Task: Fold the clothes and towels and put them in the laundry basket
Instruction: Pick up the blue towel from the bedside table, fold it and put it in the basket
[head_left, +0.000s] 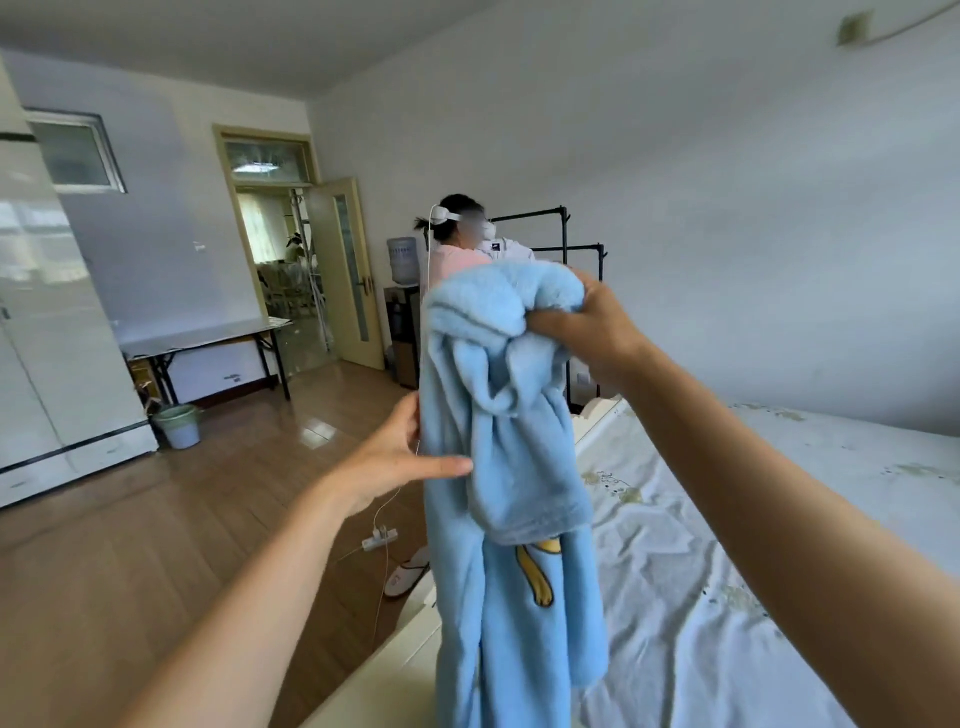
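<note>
A light blue fleece garment with a yellow pattern near its lower part hangs in the air in front of me, above the edge of the bed. My right hand grips its bunched top, held high. My left hand is at the garment's left edge about halfway down, thumb stretched across the fabric and fingers behind it; whether it pinches the cloth is unclear. No laundry basket is in view.
Another person stands behind the garment near a black clothes rack. A water dispenser, an open door, a folding table, a bin, a wardrobe, a power strip and a slipper are on the left.
</note>
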